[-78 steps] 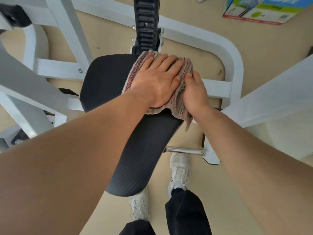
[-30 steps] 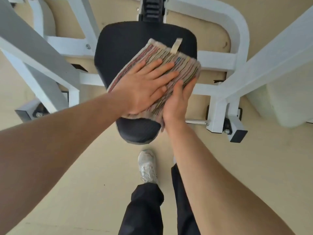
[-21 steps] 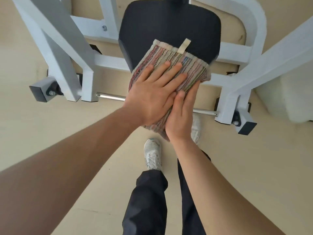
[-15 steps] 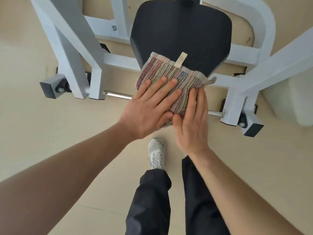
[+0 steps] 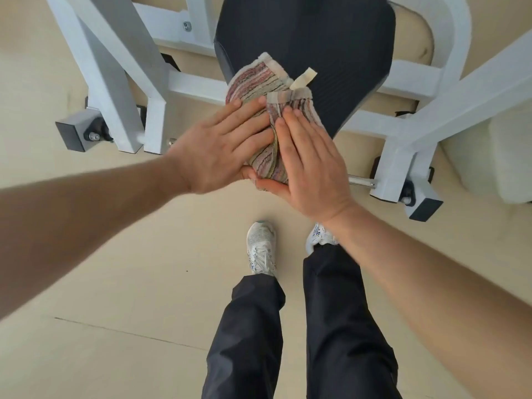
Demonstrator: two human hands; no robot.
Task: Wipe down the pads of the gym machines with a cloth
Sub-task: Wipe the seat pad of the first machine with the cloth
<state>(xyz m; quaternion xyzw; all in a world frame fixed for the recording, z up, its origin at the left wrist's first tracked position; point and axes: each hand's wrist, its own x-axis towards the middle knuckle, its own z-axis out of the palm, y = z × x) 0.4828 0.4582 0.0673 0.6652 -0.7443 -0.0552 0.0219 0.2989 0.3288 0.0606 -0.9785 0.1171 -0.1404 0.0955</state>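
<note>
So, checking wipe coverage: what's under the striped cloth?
The black seat pad's front end lies beneath the striped cloth; both hands cover its lower part, hiding what's below.

Striped cloth (image 5: 270,90), pink/beige/grey terry with a pale loop tag (image 5: 302,77), bunched and folded over itself, pressed between both hands at the near edge of the pad. Black seat pad (image 5: 322,47), ribbed texture, rounded corners, narrows toward near end, mounted on white machine frame (image 5: 115,61).
</note>
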